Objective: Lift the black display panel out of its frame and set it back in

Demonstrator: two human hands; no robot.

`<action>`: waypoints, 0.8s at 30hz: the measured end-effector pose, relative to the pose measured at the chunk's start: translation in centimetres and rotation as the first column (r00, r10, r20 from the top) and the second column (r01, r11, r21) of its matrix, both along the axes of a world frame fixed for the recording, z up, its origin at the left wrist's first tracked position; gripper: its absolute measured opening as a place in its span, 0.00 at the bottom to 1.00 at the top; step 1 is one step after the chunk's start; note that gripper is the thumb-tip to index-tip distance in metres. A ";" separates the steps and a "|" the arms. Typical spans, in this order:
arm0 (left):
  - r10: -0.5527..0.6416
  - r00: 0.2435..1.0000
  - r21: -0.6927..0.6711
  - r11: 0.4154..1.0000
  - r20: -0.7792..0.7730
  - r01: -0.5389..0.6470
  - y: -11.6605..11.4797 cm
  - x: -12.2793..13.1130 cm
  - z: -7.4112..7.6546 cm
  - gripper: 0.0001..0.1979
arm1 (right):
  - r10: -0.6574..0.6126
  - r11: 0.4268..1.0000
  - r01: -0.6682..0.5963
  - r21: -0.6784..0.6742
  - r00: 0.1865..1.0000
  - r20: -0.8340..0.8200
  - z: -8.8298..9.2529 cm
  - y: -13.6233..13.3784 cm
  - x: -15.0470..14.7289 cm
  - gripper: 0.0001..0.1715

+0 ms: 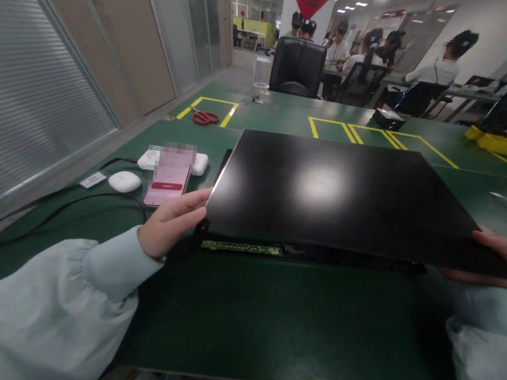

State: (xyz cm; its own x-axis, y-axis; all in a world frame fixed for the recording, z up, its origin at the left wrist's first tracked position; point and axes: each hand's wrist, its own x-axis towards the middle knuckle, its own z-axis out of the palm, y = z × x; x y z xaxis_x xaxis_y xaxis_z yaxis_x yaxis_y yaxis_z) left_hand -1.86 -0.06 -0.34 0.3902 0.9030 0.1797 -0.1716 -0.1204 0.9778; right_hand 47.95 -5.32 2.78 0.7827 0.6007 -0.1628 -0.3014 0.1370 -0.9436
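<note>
A wide, glossy black display panel (354,210) is held nearly flat between my two hands, a little above the green table. My left hand (176,220) grips its left edge near the front corner, thumb and fingers closed on it. On the right, my right hand (506,257) pinches the panel near its front right corner, with the thumb on top and the other fingers beneath. Under the front edge shows a green circuit board strip (240,247) on a dark frame (347,258); most of that frame is hidden by the panel.
Left of the panel lie a phone (170,175), a white rounded case (125,182) and black cables (63,204). Red-handled scissors (206,118) rest farther back. A small black box (387,119) and a yellow object (496,142) sit at the far right. Several people work behind an office chair (298,67).
</note>
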 end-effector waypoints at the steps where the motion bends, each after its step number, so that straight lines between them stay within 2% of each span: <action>1: 0.001 0.999 -0.005 1.000 -0.032 -0.001 0.1 -0.1 -0.2 0.26 | -0.001 0.999 0.001 -0.034 1.000 -0.010 0.4 0.0 -0.5 0.16; 4: 0.015 0.993 -0.015 1.000 -0.114 -0.017 0.4 -0.4 -0.7 0.28 | 0.005 1.000 -0.006 -0.027 1.000 -0.015 1.2 0.1 -1.8 0.16; 7: 0.011 0.981 0.050 0.999 -0.191 -0.002 0.5 -0.7 -1.0 0.31 | 0.031 0.988 -0.028 0.153 0.999 -0.014 1.0 0.3 -2.0 0.19; 11: -0.004 0.945 0.205 0.976 -0.328 0.076 0.4 -0.9 -0.9 0.27 | 0.050 0.892 -0.030 0.451 0.998 -0.032 0.6 1.0 -1.9 0.25; 13: 0.009 0.917 0.289 0.950 -0.399 0.116 0.4 -0.9 -0.8 0.23 | 0.056 0.845 -0.012 0.534 0.996 -0.066 0.9 1.2 -2.0 0.28; 18: 0.062 0.858 0.433 0.880 -0.510 0.194 0.6 -1.0 -0.7 0.22 | 0.046 0.834 0.057 0.549 0.984 -0.174 1.9 1.5 -2.8 0.28; 24: 0.123 0.840 0.538 0.814 -0.528 0.219 0.8 -1.0 -1.3 0.22 | -0.114 0.822 0.221 0.525 0.967 -0.230 1.3 2.3 -1.4 0.24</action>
State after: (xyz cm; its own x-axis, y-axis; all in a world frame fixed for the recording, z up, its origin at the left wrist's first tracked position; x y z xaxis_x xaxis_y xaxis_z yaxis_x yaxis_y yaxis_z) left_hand -2.88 0.78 -1.69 0.6147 0.6812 0.3976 0.3148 -0.6741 0.6682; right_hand 46.54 -3.06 4.07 0.8686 0.4955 0.0019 -0.3829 0.6735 -0.6323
